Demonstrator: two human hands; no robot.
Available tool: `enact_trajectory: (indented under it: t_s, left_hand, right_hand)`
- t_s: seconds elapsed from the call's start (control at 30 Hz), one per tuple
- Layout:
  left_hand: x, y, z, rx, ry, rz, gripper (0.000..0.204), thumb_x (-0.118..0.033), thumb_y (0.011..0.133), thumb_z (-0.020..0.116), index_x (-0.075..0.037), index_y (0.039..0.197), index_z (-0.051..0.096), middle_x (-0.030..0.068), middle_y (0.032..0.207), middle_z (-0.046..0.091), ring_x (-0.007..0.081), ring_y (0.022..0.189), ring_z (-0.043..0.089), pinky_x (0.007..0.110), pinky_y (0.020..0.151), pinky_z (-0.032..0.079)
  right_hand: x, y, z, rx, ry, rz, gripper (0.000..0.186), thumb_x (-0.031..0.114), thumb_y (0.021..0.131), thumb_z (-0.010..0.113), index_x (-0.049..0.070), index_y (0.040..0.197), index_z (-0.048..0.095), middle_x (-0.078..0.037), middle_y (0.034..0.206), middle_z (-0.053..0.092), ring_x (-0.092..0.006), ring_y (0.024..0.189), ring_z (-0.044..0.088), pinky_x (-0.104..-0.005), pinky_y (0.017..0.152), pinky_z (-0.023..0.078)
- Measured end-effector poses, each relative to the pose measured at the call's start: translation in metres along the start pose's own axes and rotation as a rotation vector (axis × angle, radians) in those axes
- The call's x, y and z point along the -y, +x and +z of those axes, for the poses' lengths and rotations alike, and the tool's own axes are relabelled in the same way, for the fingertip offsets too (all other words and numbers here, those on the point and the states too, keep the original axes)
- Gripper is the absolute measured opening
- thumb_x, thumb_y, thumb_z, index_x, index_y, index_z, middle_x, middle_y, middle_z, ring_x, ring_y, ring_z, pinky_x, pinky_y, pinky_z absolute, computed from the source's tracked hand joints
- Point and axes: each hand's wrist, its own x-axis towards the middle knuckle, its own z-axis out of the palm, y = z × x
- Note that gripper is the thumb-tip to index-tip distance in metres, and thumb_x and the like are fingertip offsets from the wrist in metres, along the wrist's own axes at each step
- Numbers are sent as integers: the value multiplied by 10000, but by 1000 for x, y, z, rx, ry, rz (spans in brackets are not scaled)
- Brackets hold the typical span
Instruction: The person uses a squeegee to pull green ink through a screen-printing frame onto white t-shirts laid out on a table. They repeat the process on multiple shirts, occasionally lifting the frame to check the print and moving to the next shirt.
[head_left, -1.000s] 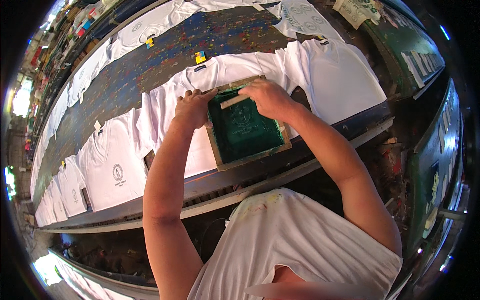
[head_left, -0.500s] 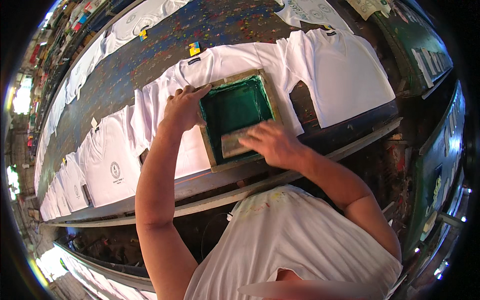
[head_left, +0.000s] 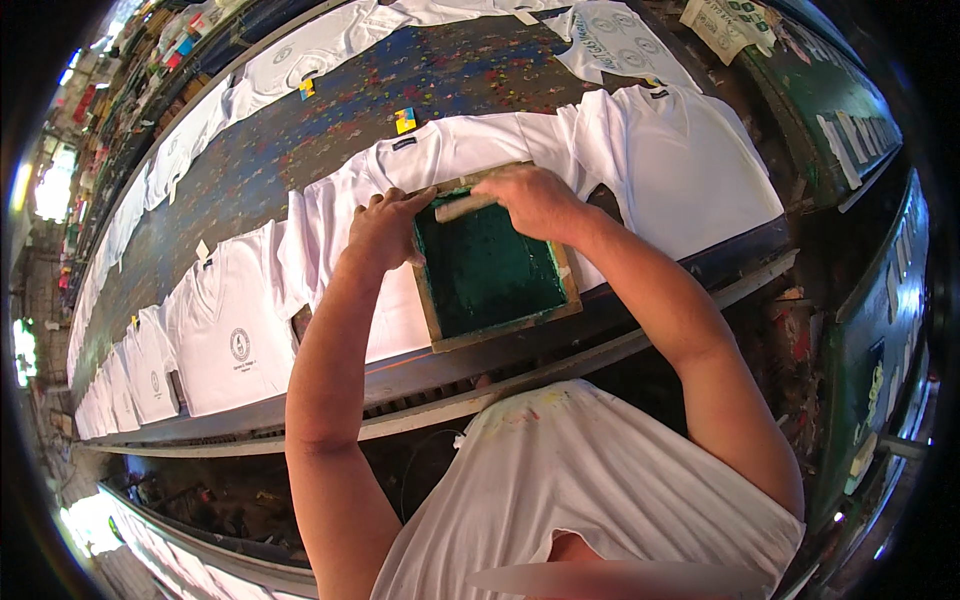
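My left hand grips the upper left corner of a small wooden-framed screen, which lies on a white T-shirt. My right hand is closed on a squeegee at the screen's top edge, inside the frame. Dark green ink or coating covers the mesh. Another white T-shirt lies flat to the right, and one with a small dark round print lies to the left.
The long speckled table carries rows of white shirts along both edges, with small yellow-blue tags. A wooden rail runs along the near edge. Green boards stand at the right; cluttered shelving is at upper left.
My right hand swept the squeegee down to the screen's near end, then returned it to the top edge. The faint design seen earlier in the mesh no longer shows. My left hand stays on the frame.
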Motion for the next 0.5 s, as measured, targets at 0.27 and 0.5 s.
enact_trajectory:
  t_s: [0.27, 0.5]
  left_hand:
    - [-3, 0, 0, 4, 21, -11, 1252, -264, 629, 1098, -390, 1727, 510, 105, 1517, 669, 376, 1434, 642, 562, 1165, 535]
    - [-1, 0, -2, 18, -8, -9, 1243, -247, 637, 1094, -385, 1726, 512, 115, 1513, 666, 390, 1424, 639, 568, 1159, 537]
  right_hand:
    - [38, -74, 19, -20, -70, -168, 488, -39, 886, 675, 97, 1340, 788, -123, 1232, 776, -355, 1165, 729, -481, 1041, 587]
    - [74, -130, 12, -18, 28, -229, 386, 21, 930, 671, 79, 1288, 801, -129, 1175, 782, -341, 1106, 745, -494, 1012, 587]
